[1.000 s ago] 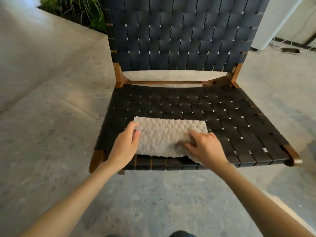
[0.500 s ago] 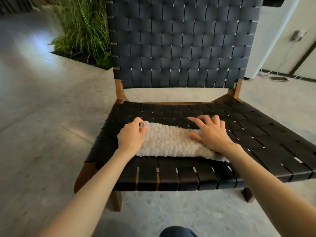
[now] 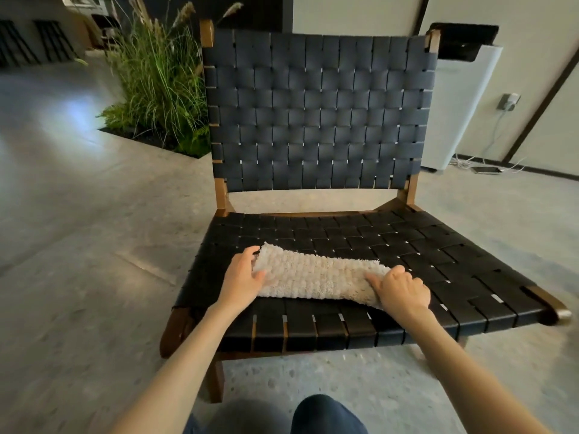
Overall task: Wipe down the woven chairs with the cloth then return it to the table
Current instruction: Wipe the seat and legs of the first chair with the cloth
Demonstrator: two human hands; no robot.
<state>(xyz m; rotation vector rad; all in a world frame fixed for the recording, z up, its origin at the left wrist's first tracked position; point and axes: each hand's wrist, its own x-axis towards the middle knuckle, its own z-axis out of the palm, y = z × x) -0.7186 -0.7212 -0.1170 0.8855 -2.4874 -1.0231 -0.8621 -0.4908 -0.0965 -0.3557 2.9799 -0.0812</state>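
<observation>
A low chair (image 3: 438, 252) with a black woven seat, woven backrest and brown wooden frame stands right in front of me. A fluffy cream cloth (image 3: 313, 277) lies folded into a long strip across the front left of the seat. My left hand (image 3: 244, 277) pinches the cloth's left end, which is lifted a little off the weave. My right hand (image 3: 402, 291) grips the right end with curled fingers, and that end droops toward the seat's front edge.
Tall grasses and ferns (image 3: 159, 86) grow in a floor planter behind the chair's left side. A white floor-standing unit (image 3: 460, 114) stands behind on the right, with cables (image 3: 482, 167) on the floor. Grey stone floor surrounds the chair. My knee (image 3: 326, 415) shows at the bottom edge.
The cloth went from a flat rectangle to a narrow folded strip. My right hand changed from flat on the cloth to curled round its end. My view rose to take in the whole backrest.
</observation>
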